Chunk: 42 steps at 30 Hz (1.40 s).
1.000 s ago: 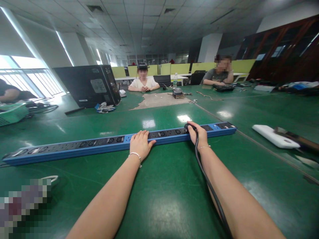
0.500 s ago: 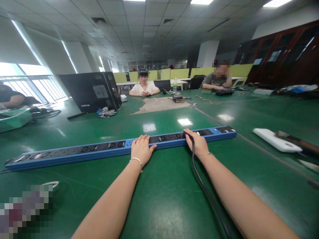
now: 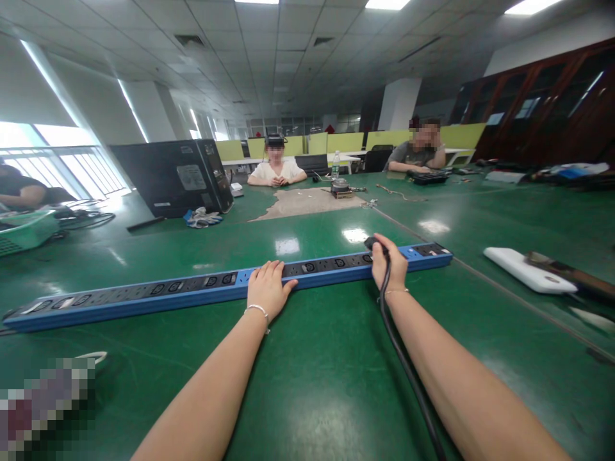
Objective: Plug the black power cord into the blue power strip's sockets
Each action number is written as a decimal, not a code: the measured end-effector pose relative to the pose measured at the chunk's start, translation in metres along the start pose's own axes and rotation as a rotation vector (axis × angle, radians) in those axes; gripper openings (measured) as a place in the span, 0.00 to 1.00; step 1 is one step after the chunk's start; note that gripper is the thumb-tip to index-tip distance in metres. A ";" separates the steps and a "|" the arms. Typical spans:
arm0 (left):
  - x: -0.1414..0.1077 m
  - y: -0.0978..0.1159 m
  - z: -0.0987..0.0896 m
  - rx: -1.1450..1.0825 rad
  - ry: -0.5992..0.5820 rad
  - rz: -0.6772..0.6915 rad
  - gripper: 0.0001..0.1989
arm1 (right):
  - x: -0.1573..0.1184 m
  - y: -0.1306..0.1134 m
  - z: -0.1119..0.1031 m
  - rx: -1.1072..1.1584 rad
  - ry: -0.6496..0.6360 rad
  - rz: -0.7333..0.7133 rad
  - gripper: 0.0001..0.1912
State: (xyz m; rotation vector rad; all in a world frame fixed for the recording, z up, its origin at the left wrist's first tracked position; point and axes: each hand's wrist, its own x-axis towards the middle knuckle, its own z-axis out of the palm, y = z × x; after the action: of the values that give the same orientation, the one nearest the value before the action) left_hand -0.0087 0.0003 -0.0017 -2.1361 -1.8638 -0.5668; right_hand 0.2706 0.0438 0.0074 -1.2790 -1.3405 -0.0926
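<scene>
A glossy green table (image 3: 317, 371) spreads under and around both hands, ceiling lights mirrored in its top; well beyond the left hand (image 3: 268, 285), a ragged bare patch (image 3: 307, 206) shows grey-brown; farther off sit a person in a white top (image 3: 262, 171) and, beyond the right hand (image 3: 393, 266), another in a dark top (image 3: 403, 153), with yellow-green partitions (image 3: 346, 141) behind them; dark wooden cabinets (image 3: 542, 105) stand far to the right, railed windows (image 3: 72, 163) far to the left; a black computer case (image 3: 166, 179) and crumpled gloves (image 3: 203, 218) sit beyond and left of the left hand; a white object (image 3: 526, 269) lies right of the right hand.

The long blue-and-black power strip (image 3: 331, 275) runs beneath the left hand, reaching far to its left and past the right hand; the left hand rests across it, palm down, thumb spread from the fingers; the right hand pinches a black plug (image 3: 371, 242) over the strip, its cable (image 3: 408, 368) trailing towards the body; whether plug and strip touch, I cannot tell.
</scene>
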 end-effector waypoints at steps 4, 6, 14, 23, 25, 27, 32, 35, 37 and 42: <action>0.000 0.000 0.000 0.003 0.003 0.004 0.26 | 0.022 0.042 -0.024 0.020 0.098 0.087 0.19; -0.001 0.000 0.000 0.009 0.007 0.006 0.26 | 0.029 0.066 -0.035 0.033 0.132 0.166 0.18; 0.000 -0.001 0.001 0.034 0.022 0.020 0.27 | 0.035 0.090 -0.043 -0.050 -0.094 0.084 0.19; 0.000 -0.001 0.000 0.031 0.014 0.023 0.28 | 0.034 0.077 -0.044 -0.222 -0.244 -0.013 0.18; 0.000 -0.001 0.000 0.033 0.011 0.023 0.28 | 0.033 0.078 -0.046 -0.225 -0.258 -0.024 0.18; 0.000 -0.001 0.000 0.033 0.008 0.016 0.28 | 0.032 0.080 -0.047 -0.225 -0.273 -0.025 0.19; 0.000 -0.001 -0.001 0.042 0.004 0.013 0.27 | 0.028 0.081 -0.046 -0.193 -0.223 0.048 0.19; 0.000 -0.001 -0.001 0.044 0.003 0.015 0.27 | 0.027 0.081 -0.042 -0.147 -0.166 0.058 0.19; 0.000 -0.001 -0.001 0.044 0.005 0.014 0.27 | 0.026 0.080 -0.040 -0.128 -0.134 0.062 0.19; 0.000 -0.001 -0.001 0.042 0.002 0.014 0.27 | 0.028 0.078 -0.037 -0.114 -0.113 0.049 0.17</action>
State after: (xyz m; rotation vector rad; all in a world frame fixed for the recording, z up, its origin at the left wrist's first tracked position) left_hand -0.0099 -0.0001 -0.0012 -2.1195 -1.8413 -0.5225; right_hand 0.3575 0.0643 -0.0098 -1.4302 -1.4152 -0.0640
